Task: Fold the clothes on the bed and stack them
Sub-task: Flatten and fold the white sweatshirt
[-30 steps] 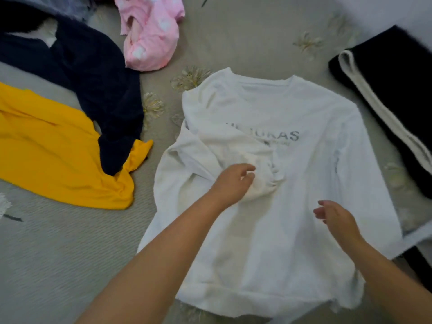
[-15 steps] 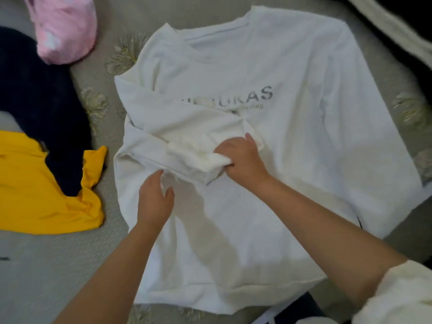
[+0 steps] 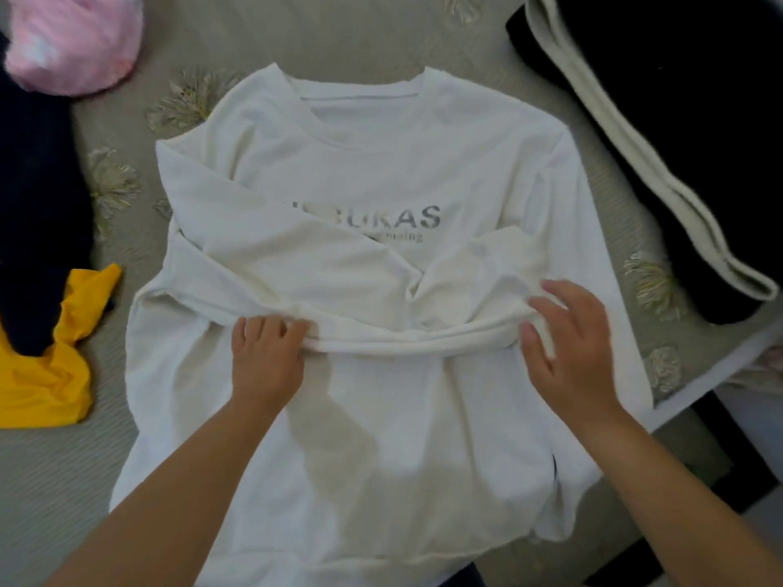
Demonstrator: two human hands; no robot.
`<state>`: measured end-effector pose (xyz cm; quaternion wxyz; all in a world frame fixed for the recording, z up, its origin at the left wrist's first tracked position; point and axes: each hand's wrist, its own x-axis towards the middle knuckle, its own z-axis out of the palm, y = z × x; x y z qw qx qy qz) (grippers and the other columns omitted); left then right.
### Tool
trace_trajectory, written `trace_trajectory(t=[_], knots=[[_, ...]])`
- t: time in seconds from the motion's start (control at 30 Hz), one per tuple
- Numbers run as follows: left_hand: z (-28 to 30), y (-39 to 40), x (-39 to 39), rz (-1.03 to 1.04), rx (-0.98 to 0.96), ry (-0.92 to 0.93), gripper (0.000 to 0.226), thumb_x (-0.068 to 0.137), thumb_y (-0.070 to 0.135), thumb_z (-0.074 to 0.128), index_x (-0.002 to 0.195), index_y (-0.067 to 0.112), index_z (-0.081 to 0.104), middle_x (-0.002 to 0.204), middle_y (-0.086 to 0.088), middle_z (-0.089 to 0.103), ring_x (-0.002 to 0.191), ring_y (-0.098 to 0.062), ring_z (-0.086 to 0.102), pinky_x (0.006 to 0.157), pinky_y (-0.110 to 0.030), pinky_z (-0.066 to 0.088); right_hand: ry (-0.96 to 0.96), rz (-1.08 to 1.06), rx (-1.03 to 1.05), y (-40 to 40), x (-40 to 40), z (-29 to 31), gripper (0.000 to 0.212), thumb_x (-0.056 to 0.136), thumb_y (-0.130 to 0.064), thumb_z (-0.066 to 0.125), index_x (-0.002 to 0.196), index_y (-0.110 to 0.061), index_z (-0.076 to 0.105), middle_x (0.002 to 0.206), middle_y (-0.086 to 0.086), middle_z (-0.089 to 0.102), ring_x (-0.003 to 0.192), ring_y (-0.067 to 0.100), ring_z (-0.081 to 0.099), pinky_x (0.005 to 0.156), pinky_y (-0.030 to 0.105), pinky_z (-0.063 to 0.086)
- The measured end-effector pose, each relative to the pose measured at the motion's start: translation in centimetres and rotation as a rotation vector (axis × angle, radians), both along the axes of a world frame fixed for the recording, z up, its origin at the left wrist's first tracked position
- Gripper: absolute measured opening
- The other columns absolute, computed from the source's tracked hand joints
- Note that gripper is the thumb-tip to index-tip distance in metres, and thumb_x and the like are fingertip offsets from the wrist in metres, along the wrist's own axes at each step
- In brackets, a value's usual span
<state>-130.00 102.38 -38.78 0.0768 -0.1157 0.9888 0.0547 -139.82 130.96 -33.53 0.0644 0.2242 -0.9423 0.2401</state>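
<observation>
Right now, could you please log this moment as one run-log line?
white printed sweatshirt: flat, sleeves folded across | left hand: grips sleeve fold | right hand: open, rests on sleeve

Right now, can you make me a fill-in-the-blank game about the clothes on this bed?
1. The white long-sleeved sweatshirt lies with its grey printed letters facing ____.
2. Both sleeves are folded across its ____.
3. The left hand grips a folded ____.
4. The crumpled garment left of the sweatshirt, partly under dark navy cloth, is ____.

Missing words: up; front; sleeve; yellow

Grey bed cover (image 3: 347, 31) with pale tufted flower motifs; soft even light; dark floor (image 3: 737, 480) at right.
</observation>
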Motion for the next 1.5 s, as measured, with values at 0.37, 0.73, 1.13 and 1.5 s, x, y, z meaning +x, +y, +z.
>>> trace_trajectory(t=[0.37,0.73,1.13,1.5], knots=[[0.3,-0.1,-7.8,-0.016,0.055,-0.008,0.04,0.083,-0.001,0.039,0.121,-0.004,0.053,0.117,-0.026,0.057,0.108,-0.039,0.053,0.084,-0.044,0.044,-0.396,0.6,0.968,-5.4,-9.3,-1.1,0.03,0.089,-0.022,0.042,0.117,-0.017,0.051,0.12,0.003,0.054,0.121,0.019,0.04,0.113,0.046,0.003],[1.5,-5.4,-15.9,0.014,0.061,0.01,0.024,0.095,0.015,0.035,0.102,-0.001,0.052,0.1,-0.024,0.056,0.099,-0.036,0.05,0.082,-0.042,0.036,-0.382,0.431,0.174,-1.8,-11.6,3.0,0.008,0.073,-0.01,0.054,0.068,-0.012,0.048,0.054,0.001,0.046,0.048,0.022,0.05,0.047,0.022,0.042],[0.9,-7.2,-17.2,0.123,-0.099,-0.096,0.058,0.094,0.017,0.036,0.146,0.018,0.012,0.153,-0.01,0.008,0.142,-0.024,-0.003,0.112,-0.044,-0.005,-0.126,-0.006,0.385,-8.4,-17.2,-2.9,0.043,0.088,-0.015,0.055,0.129,-0.003,0.049,0.127,0.021,0.052,0.119,0.036,0.047,0.106,0.052,0.02],[-2.3,-13.2,-7.4,-0.078,-0.018,-0.169,0.105,0.077,0.078,0.0,0.123,0.002,0.056,0.133,-0.027,0.046,0.122,-0.05,0.04,0.094,-0.068,0.027,-0.368,-0.107,0.506,-7.3,-14.1,-5.9,0.047,0.093,-0.044,0.03,0.135,-0.028,0.045,0.147,0.007,0.033,0.131,0.027,0.03,0.099,0.041,0.023]])
